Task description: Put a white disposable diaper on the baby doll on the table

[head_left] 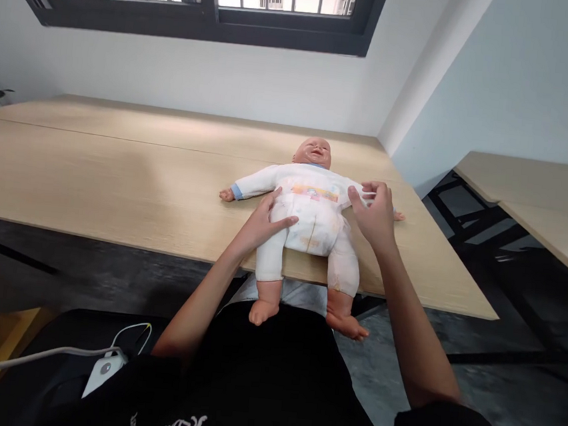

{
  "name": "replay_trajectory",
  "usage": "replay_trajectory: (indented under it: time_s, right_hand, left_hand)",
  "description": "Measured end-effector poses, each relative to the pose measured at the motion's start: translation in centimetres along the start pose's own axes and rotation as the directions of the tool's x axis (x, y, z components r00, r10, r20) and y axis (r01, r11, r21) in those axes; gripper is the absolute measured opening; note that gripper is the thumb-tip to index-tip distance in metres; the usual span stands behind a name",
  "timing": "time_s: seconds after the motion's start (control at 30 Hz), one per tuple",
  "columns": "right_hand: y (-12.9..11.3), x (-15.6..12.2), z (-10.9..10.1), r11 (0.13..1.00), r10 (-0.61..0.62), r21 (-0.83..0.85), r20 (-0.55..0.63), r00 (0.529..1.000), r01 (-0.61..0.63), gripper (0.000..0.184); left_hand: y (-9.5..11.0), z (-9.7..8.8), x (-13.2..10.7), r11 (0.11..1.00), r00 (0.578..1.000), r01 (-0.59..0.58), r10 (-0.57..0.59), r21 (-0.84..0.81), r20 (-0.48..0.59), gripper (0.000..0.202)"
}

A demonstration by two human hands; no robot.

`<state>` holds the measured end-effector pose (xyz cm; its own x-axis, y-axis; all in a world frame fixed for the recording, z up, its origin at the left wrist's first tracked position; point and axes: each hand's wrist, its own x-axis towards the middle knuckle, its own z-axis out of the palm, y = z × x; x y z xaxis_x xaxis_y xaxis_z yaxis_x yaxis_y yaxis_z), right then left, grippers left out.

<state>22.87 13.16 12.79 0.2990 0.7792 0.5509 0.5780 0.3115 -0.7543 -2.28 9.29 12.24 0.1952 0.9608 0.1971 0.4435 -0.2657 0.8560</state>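
A baby doll (312, 175) lies on its back near the middle of the frame, slightly right of center, on a pale wooden surface (91, 181). Its bald head points toward the top of the frame, its arms are spread, and its lower legs hang past the surface's near edge. It wears a white outfit with blue trim and, over that, a white diaper (313, 226) with a colorful printed band.

The person's left hand (263, 224), left of center, rests against the side of the diaper. Its fingers (271, 200) and thumb are spread wide, the thumb reaching across the diaper's front.

The right hand (378, 217), right of center, is beside the doll's waist and sleeve. Its fingers are loosely bent, with a narrow gap to the thumb; whether they touch the doll cannot be told.

A dark-framed window (206, 31) fills the upper left; a white device (102, 371) with a cable sits lower left.
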Motion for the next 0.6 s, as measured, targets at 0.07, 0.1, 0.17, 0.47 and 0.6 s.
replay_trajectory:
  time_s: [0.07,0.1,0.17,0.47,0.6]
  right_hand:
    - [0.7,-1.5,-1.0,0.986,0.148,0.057,0.153,0.977,-0.158,0.058]
    - [0.7,-2.3,-1.2,0.968,0.197,0.1,0.264,0.944,-0.23,0.064]
    - [0.2,-3.7,-0.7,0.94,0.22,0.147,0.425,0.878,-0.307,0.072]
    - [-3.6,-4.9,1.0,0.959,0.2,0.069,0.521,0.83,-0.274,0.085]
    - [-4.3,-6.6,-1.4,0.991,0.11,0.006,0.52,0.847,-0.133,0.066]
  left_hand:
    - [-0.1,0.0,-0.7,0.999,0.999,0.025,-0.024,-0.027,0.041,0.081]
    - [-0.1,0.0,-1.0,0.998,0.998,0.041,-0.038,-0.052,0.049,0.082]
    - [0.2,-0.1,-1.5,0.991,0.996,0.068,-0.062,-0.112,0.057,0.082]
    - [-0.2,-1.6,-3.3,0.953,0.995,0.09,-0.075,-0.29,0.064,0.072]
    - [-0.8,-1.7,-4.5,0.99,0.987,-0.006,-0.018,-0.141,-0.163,0.05]
